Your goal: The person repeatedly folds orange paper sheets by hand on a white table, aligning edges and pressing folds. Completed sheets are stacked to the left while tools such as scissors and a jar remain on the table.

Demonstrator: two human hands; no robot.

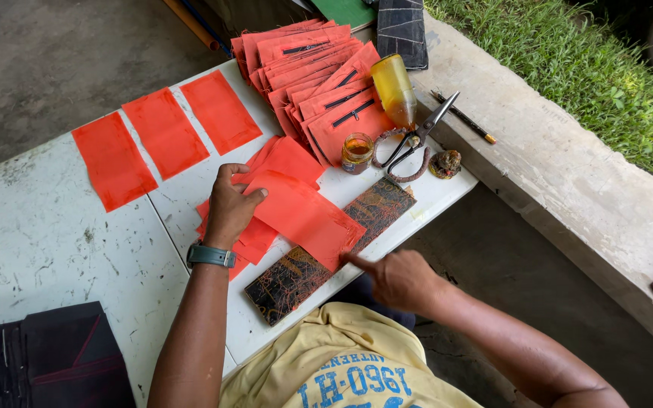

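An orange sheet (304,215) lies flat on a dark patterned board (326,245) at the near edge of the white table (47,234). The left hand (228,208) presses down on the far end of this sheet, fingers spread flat, holding nothing. The right hand (394,278) is at the near corner of the sheet. Its pointer finger sticks out and touches the edge, and the other fingers are curled in. It grips nothing.

I think the step in hand is rubbing glue over the sheet while it sits on the board. The sheet looks a bit shiny, but I cannot tell for sure if it is wet.

Under the left hand is a small pile of more orange sheets (255,238). Three sheets (164,132) lie apart in a row on the far side of the table. They look done.

A good next move is to lift the sheet by its edges and lay it beside that row. It needs a soft, careful lift so it does not fold or stick to itself.

Farther off are a small jar (357,151), a yellow bottle (393,89), scissors (417,136) and a stack of orange zip pouches (319,75).
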